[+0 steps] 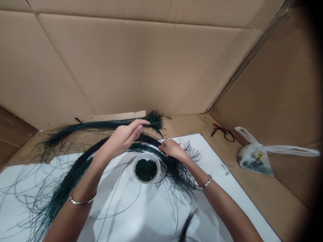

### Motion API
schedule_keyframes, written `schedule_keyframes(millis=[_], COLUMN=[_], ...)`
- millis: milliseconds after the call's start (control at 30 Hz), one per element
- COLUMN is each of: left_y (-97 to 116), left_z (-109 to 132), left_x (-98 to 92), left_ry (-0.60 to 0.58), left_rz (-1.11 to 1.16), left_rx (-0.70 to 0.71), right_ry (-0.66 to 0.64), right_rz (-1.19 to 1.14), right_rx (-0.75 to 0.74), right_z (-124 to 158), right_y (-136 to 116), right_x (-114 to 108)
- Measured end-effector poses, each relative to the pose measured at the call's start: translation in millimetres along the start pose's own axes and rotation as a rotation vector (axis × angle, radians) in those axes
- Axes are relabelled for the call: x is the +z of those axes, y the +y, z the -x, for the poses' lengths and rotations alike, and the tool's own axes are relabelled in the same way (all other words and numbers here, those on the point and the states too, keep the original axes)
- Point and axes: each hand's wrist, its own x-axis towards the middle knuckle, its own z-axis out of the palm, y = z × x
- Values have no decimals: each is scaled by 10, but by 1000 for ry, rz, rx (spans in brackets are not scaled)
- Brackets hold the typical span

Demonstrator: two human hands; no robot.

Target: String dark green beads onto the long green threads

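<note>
The left hand's fingers (137, 126) are open, stretched out straight just above a curved, glossy black band (148, 137), and they grip nothing visible. The right hand's fingers (164, 144) are bent down against the band's far end among fine strands, but this view cannot show whether they pinch anything. Long, wiry dark green strands (63, 198) sweep under both forearms across a smooth white sheet (141, 215), and a second dark green bundle (101, 125) lies beyond the hands on a tan cardboard surface (186, 126). Just below the hands sits a small round white bowl (146, 154) filled with tiny dark green beads (146, 169).

The likeliest trouble seems to be tangling: the strands are thin and loose, so pulling at the band could drag a whole mass of them out of place. A polished silver bangle (83, 201) on the left wrist and another (207, 183) on the right could also snag passing wisps. The bowl stands close beneath both hands, so a knock from a wrist or a taut strand could tip it. Any spilled beads might then roll freely across the smooth sheet.
</note>
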Motion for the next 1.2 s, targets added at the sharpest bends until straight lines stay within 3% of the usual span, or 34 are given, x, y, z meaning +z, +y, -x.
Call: schedule_keyframes(millis=[167,400,533,667,767,833,933,1067,1200], left_y=[63,145,218,279,319,347,354,165,-266], left_z=[195,411,450,419,352,295,218,159,102], left_x=[-85,-146,-142,-99,6,98,195,177,147], left_ry=[133,222,294,358,327,280,269,359,424], left_rz=[152,301,393,536,710,841,1037,1207,1278], left_rx=[-14,-39,-46,-98,-180,-242,-309,-396,-557], right_ry=[26,79,135,164,201,204,73,37,-26], right_rz=[104,43,-45,-205,-318,-361,-341,-127,-140], right_rx=[11,-97,-239,-431,-537,-601,-702,-630,-555], right_z=[-65,-86,-38,188,462,638,825,916,911], right_y=[86,295,255,0,-320,-546,-798,-809,-476], right_x=[90,-122,-240,-449,-582,-586,-455,-295,-473])
